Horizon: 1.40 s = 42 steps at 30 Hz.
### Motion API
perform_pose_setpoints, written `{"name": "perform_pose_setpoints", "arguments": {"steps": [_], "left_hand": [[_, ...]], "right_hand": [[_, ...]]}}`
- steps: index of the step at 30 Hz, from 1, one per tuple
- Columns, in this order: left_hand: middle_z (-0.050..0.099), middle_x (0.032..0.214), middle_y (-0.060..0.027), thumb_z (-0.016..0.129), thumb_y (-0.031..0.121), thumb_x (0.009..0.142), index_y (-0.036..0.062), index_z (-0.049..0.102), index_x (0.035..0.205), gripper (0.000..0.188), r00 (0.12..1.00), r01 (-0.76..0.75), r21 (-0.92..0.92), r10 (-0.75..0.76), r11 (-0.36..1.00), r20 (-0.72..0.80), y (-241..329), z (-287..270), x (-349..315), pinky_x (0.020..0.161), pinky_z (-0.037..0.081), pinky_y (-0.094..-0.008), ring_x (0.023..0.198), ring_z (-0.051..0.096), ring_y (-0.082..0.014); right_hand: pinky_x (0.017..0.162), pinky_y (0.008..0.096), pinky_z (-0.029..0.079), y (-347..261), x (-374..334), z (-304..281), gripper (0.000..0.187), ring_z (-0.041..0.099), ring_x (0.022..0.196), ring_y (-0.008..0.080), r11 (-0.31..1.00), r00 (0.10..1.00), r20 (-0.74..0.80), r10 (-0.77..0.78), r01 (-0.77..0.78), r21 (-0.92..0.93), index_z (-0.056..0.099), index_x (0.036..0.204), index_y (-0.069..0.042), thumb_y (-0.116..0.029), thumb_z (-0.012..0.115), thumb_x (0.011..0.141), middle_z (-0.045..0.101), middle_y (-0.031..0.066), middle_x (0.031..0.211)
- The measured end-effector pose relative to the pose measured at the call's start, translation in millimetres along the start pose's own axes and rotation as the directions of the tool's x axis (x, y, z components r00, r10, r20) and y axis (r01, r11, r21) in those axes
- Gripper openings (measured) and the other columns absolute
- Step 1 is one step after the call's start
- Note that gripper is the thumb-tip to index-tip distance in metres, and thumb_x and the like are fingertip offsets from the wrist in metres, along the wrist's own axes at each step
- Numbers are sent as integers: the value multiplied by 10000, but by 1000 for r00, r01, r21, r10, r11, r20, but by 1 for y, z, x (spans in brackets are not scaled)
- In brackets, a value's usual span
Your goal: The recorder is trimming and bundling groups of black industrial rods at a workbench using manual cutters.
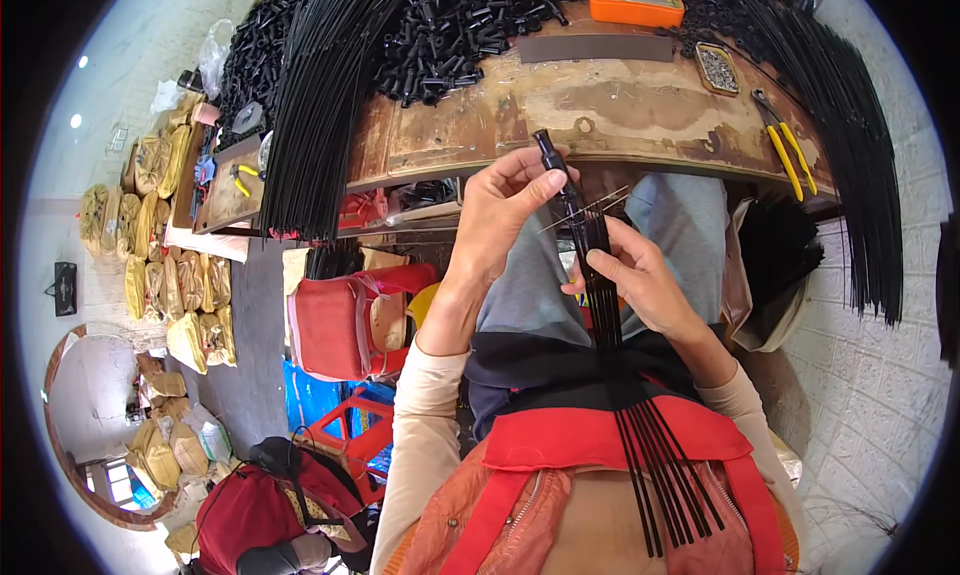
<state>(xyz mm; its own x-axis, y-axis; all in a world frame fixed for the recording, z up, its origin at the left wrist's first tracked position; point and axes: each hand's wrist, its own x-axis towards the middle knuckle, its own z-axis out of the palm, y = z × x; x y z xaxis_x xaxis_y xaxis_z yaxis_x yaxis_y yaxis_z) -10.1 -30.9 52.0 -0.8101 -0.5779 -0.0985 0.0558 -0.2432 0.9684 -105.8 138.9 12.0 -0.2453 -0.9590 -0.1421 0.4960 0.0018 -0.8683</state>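
Above my lap, my left hand (508, 200) pinches a black plastic tube (550, 151), like an umbrella runner, between thumb and fingers; it tilts with its narrow end up toward the table. From its lower part runs a fan of thin black rods (604, 315), like umbrella ribs, down over my lap and red apron (600, 437). My right hand (645, 275) is closed around these rods just below the tube, thumb on top. Thin metal wires (612, 197) cross the rods between my hands. How the rods join the tube is too small to make out.
The worn wooden table (450, 135) bears a heap of black tubes (440, 60), an orange tray (636, 15), a dish of metal bits (716, 68) and yellow-handled pliers (790, 157). Rod bundles (315, 115) hang over its edge. A red chair (330, 325) stands left.
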Motion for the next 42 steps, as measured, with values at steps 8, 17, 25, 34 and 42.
{"name": "perform_pose_setpoints", "arguments": {"steps": [8,17,25,34,42], "left_hand": [[666,942,-43,714,148,863,26,613,1152,330,999,24,-168,-20,985,30,-14,2,-3,866,500,-305,936,651,-166],[675,1016,-88,687,117,880,21,604,1176,323,996,88,-266,-83,960,31,-14,1,-1,855,509,-310,908,652,-168],[674,1049,-106,683,95,878,30,596,1189,329,997,76,-227,-70,971,35,-13,0,-1,867,503,-307,915,654,-177],[686,1040,-106,655,118,906,11,584,1228,346,1000,3,-99,-1,995,12,-20,-1,2,861,506,-305,952,650,-176],[685,1026,-99,635,125,919,-8,590,1233,344,1000,2,-21,-2,1000,11,-19,-1,4,867,504,-299,948,647,-174]], "right_hand": [[847,391,559,0,2,3,252,591,826,135,1000,1000,7,17,-17,6,479,1208,11,-79,480,973,572,63,920],[826,378,567,-1,3,3,243,595,812,127,1000,1000,-7,19,-19,1,488,1200,8,-83,484,975,580,63,915],[822,368,569,0,2,-2,243,603,795,126,1000,1000,-17,8,-8,-5,496,1197,8,-89,496,975,590,65,910],[815,372,568,4,4,-2,245,604,796,129,1000,999,-35,11,-10,22,498,1198,11,-88,498,974,594,69,904],[816,374,568,3,6,-3,262,602,809,129,999,999,-32,21,-20,34,490,1222,6,-84,491,976,591,66,910]]}}
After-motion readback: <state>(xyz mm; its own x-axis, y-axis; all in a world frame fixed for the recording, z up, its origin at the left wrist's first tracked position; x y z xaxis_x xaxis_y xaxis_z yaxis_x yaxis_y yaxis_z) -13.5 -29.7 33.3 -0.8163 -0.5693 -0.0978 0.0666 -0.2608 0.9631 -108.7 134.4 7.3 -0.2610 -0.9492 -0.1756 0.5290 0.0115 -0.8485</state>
